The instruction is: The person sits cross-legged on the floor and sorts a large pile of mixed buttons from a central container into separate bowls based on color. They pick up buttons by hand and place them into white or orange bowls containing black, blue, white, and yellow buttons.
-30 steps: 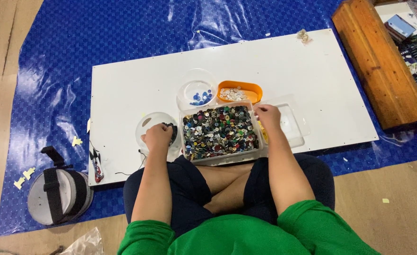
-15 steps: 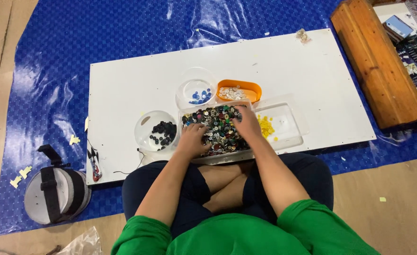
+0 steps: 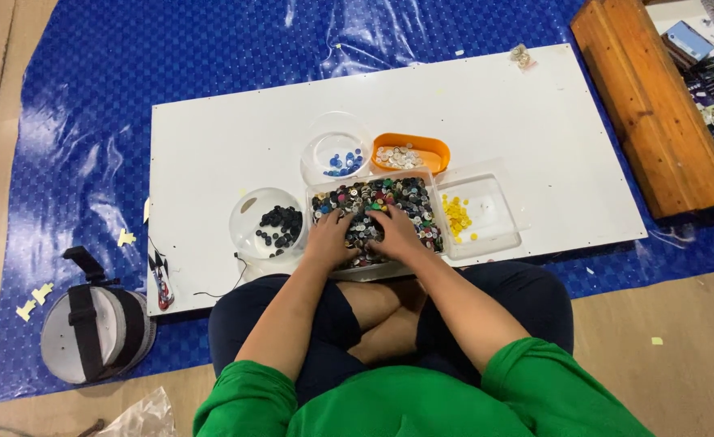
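A clear rectangular tub [image 3: 318, 194] full of mixed coloured buttons sits at the near edge of a white board [image 3: 211, 146]. My left hand [image 3: 330, 237] and my right hand [image 3: 398, 231] both rest in the buttons, fingers spread and pressed into the pile. Left of the tub a clear round bowl [image 3: 247, 214] holds black buttons. Behind it a second clear bowl [image 3: 324, 133] holds blue buttons, and an orange dish [image 3: 438, 150] holds white ones. To the right a clear tray [image 3: 494, 214] holds yellow buttons.
The board lies on a blue tarp [image 3: 90, 97] over a wooden floor. A wooden bench [image 3: 656, 105] stands at the far right. A grey round device with a black strap [image 3: 94, 332] lies at the left. My crossed legs are against the board's near edge.
My left hand left the black-button bowl and my right hand left the yellow-button tray; both moved inward into the mixed button tub.
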